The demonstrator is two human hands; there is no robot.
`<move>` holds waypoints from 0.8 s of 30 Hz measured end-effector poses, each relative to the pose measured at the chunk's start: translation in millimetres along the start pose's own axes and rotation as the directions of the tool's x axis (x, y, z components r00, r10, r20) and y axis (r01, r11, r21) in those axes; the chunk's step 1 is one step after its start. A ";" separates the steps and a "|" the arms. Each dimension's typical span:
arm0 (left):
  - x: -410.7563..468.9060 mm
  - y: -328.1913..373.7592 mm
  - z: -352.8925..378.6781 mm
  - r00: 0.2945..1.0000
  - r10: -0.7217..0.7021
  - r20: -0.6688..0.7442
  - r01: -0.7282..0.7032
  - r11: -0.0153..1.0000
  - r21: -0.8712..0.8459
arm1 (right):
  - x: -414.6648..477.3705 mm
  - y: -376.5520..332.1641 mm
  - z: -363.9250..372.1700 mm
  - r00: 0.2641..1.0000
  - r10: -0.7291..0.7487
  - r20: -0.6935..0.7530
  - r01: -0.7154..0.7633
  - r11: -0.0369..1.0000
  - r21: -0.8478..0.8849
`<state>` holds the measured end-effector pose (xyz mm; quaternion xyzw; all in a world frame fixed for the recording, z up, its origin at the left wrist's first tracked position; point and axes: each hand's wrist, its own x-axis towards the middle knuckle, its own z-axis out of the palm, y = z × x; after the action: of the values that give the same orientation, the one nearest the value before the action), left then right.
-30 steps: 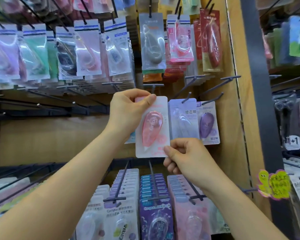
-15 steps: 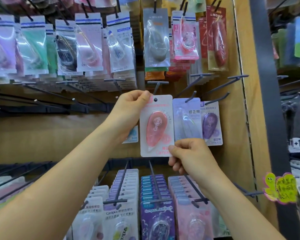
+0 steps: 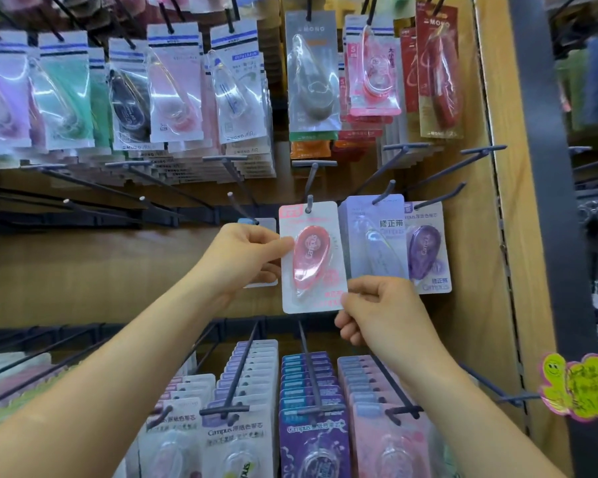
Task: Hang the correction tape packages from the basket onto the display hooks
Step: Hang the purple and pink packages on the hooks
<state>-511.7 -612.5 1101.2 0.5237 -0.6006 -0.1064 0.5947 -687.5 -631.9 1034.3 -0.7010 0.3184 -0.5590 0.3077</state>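
A pink correction tape package [image 3: 312, 257] on a white card hangs in front of me, and the tip of a dark display hook [image 3: 309, 202] pokes through the hole at its top. My left hand [image 3: 246, 257] pinches the card's left edge at mid height. My right hand [image 3: 382, 310] pinches its lower right corner. To its right a pale lilac package [image 3: 377, 236] and a purple package [image 3: 427, 250] hang on neighbouring hooks. The basket is out of view.
Rows of packaged correction tapes [image 3: 173, 84] hang above. Full hooks of Campus packages [image 3: 311, 408] fill the row below. Several bare hooks [image 3: 83, 201] jut out at the left. A wooden side panel [image 3: 504, 236] bounds the display at the right, with a yellow-green tag [image 3: 580, 388] on it.
The pink package has gone up onto the hook tip, which now passes through its hole. My left hand slid from the card's top corner down to its left edge.
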 end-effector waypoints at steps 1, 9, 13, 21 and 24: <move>4.6 -2.5 2.0 0.999 0.010 -0.036 -0.009 0.999 0.037 | 1.2 3.2 -0.3 1.000 -0.027 0.005 0.028 0.995 -0.095; 67.6 -32.6 24.2 0.988 0.073 -0.136 -0.035 0.963 0.268 | -0.9 14.8 -11.1 0.983 -0.157 0.100 0.185 0.866 -0.465; 98.2 -50.9 34.3 0.986 0.032 -0.167 0.017 0.960 0.280 | 1.6 19.4 -18.8 0.976 -0.183 0.118 0.217 0.846 -0.487; 83.9 -57.4 32.6 0.979 0.048 -0.196 0.033 0.921 0.387 | -13.0 27.3 -30.0 0.933 -0.232 0.275 0.343 0.806 -0.482; 39.8 -55.0 17.3 0.985 0.071 -0.159 0.007 0.896 0.444 | -18.9 26.0 -28.9 0.901 -0.278 0.333 0.412 0.789 -0.455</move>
<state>-488.3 -674.7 1079.2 0.6424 -0.5642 0.0883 0.5110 -721.7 -635.0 1008.0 -0.8681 0.2805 -0.4078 0.0380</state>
